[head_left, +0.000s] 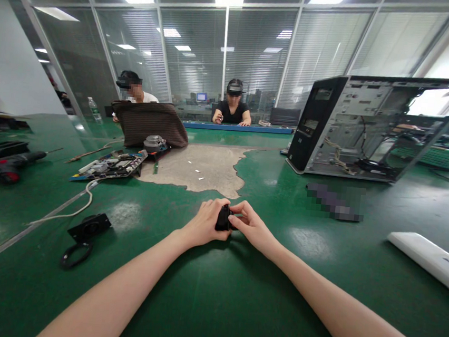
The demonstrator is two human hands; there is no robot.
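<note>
object (223, 219), black, direction and long axis unclear; left hand (205, 221) wrapped around it, right hand (253, 226) pinching side.

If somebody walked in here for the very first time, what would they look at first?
Probably the big computer case standing at the right, open along its side. Next, maybe the left hand and right hand, close to each other in the middle, with their fingers on a small black object. Just beyond them, a pale, ragged-edged patch stands out against the shiny green tabletop.
</note>
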